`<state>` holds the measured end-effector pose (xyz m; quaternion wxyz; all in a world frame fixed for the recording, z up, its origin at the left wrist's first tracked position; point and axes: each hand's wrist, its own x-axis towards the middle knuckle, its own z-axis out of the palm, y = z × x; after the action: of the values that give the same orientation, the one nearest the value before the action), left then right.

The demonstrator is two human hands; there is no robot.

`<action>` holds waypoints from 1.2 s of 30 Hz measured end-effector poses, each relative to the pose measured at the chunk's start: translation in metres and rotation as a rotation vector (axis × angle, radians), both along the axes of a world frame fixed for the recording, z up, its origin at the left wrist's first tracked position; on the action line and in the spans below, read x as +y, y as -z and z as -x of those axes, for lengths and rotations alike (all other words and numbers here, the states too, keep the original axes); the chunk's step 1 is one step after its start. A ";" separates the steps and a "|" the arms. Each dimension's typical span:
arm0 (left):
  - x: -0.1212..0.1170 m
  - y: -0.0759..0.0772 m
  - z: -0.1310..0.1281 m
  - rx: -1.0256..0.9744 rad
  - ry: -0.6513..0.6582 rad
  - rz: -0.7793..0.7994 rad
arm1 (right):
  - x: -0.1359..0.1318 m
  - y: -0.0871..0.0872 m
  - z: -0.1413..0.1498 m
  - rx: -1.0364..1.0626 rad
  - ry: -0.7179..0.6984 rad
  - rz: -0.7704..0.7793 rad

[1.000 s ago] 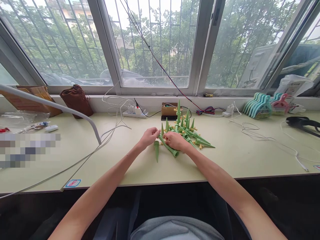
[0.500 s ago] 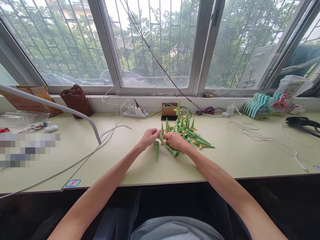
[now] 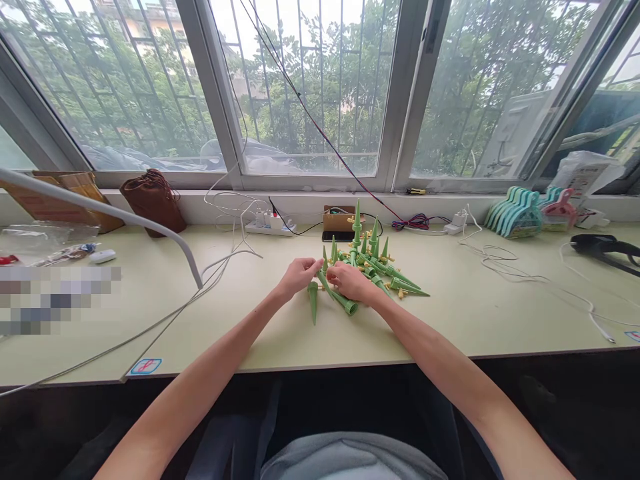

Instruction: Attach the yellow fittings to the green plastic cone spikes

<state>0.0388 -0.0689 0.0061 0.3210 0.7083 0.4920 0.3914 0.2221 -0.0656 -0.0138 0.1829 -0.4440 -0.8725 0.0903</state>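
Several green plastic plant watering spikes with small yellow valves, among them one upright spike (image 3: 357,230), lie and stand in a pile on the table. At the pile's left side my left hand (image 3: 300,276) is closed, thumb and fingers pinched on a green watering spike (image 3: 325,283) that slants down toward me. Close beside it, the curled fingers of my right hand (image 3: 350,281) meet the same spike near a yellow valve; the exact grip is partly hidden. Below my hands lie a loose spike (image 3: 313,305) pointing toward me and an open-ended green tube (image 3: 347,305).
Behind the pile stand a small cardboard box (image 3: 339,219) and a power strip (image 3: 270,228). White cables cross the table (image 3: 240,347) on both sides. A brown pouch (image 3: 154,203) stands back left, teal hangers (image 3: 515,212) back right. A grey curved arm (image 3: 150,220) reaches in from the left.
Hardly anything differs. Both hands keep their place, with only a slight shift of the fingers around the spike.
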 end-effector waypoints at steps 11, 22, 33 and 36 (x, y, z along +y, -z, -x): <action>-0.001 -0.001 -0.002 -0.049 0.008 0.005 | -0.003 -0.005 -0.001 0.222 -0.005 0.017; -0.001 0.000 -0.003 -0.036 0.031 -0.019 | -0.005 -0.010 0.001 0.479 -0.154 -0.091; -0.001 0.001 -0.003 -0.072 0.063 -0.049 | -0.005 -0.009 0.001 0.491 -0.165 -0.094; -0.002 0.000 -0.003 -0.063 0.071 -0.055 | -0.006 -0.010 0.001 0.497 -0.166 -0.092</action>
<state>0.0415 -0.0712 0.0061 0.3302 0.7212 0.4454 0.4152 0.2211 -0.0716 -0.0035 0.4036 -0.3262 -0.8374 0.1715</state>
